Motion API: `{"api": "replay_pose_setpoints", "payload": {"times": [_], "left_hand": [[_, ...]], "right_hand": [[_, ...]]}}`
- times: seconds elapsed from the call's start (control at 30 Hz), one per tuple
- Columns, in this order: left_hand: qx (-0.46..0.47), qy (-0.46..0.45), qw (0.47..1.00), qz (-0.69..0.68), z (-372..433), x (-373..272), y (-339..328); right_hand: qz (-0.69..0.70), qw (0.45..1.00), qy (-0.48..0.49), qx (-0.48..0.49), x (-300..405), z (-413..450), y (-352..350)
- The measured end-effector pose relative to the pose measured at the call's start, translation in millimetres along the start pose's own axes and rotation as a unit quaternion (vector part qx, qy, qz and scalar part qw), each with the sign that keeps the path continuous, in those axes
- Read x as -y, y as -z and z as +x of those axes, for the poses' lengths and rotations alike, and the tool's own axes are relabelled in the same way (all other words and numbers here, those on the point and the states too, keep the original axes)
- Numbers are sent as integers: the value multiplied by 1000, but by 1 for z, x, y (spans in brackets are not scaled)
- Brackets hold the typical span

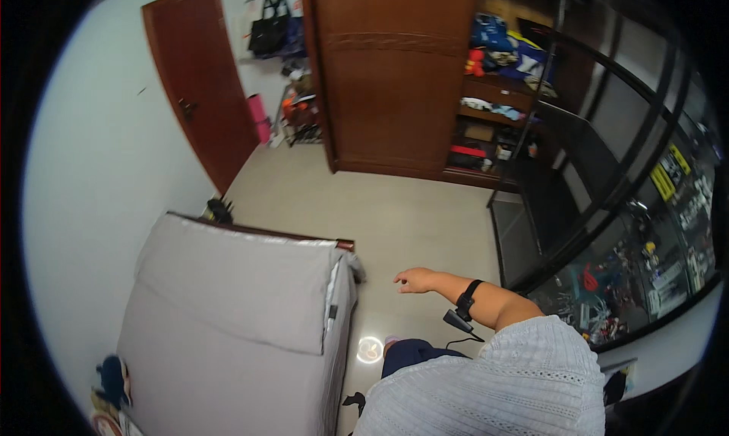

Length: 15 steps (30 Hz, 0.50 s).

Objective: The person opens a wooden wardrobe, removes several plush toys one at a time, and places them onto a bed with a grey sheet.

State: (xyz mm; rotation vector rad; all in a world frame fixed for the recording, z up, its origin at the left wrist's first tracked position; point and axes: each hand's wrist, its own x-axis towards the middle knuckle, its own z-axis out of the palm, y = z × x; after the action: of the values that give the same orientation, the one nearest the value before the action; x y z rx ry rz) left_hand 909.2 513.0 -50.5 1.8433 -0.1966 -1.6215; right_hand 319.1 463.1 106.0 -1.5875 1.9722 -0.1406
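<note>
My right hand (416, 280) is held out over the tiled floor (433, 231), fingers slightly apart and nothing in it. A black strap (468, 299) circles the forearm, with a black device (457, 321) and cable hanging beside it. My left hand is out of view; a small black object (355, 402) shows at the left edge of my light knitted top. To the left of my right hand stands a bed with a grey cover (239, 299), its near corner a short way from the fingertips.
A brown wardrobe (393, 94) stands ahead with shelves of folded clothes (495, 43) exposed. A red-brown door (199, 83) is at the upper left, near a pink roll (259, 119). A black-framed rack (547, 208) and a glass cabinet with small items (649, 254) line the right side.
</note>
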Motion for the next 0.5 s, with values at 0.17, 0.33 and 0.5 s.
{"api": "replay_pose_setpoints", "payload": {"times": [0.17,0.33,0.5], "left_hand": [[52,-1,992,116,38,-36,-65],[60,-2,982,181,57,-63,-121],[89,-12,971,223,79,-74,-194]], "right_hand": [[166,980,-88,-65,-120,-44,-20],[400,800,-434,-105,-252,-104,-34],[318,787,-527,-47,-333,-133,12]]}}
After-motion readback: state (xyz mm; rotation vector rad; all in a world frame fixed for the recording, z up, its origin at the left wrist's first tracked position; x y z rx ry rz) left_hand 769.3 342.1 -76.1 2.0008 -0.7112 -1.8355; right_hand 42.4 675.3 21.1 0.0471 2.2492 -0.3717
